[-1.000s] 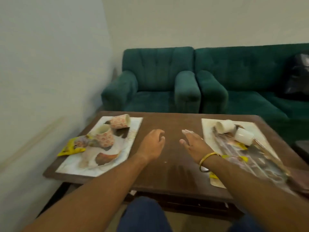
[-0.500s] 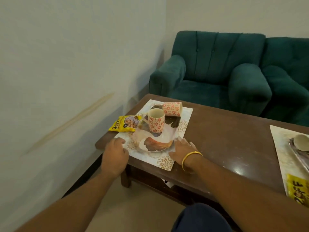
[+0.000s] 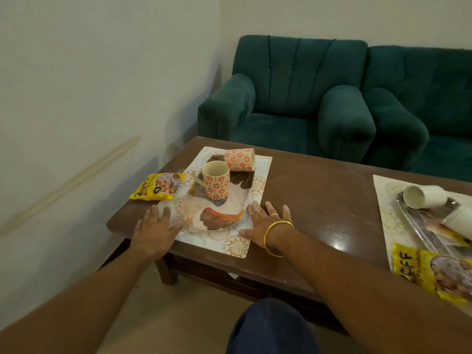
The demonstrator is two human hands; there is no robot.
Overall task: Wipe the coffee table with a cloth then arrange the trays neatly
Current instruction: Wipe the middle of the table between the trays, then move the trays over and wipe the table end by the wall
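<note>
The left tray (image 3: 231,247) is flanked by two flat hands at the near left end of the surface (image 3: 319,200).
The left hand (image 3: 155,227) and right hand (image 3: 265,223) are laid open, fingers straight, against its side edges. On it an upright mug (image 3: 217,181) and a tipped mug (image 3: 240,159) are seen; a snack packet (image 3: 158,186) lies at its left edge.
</note>
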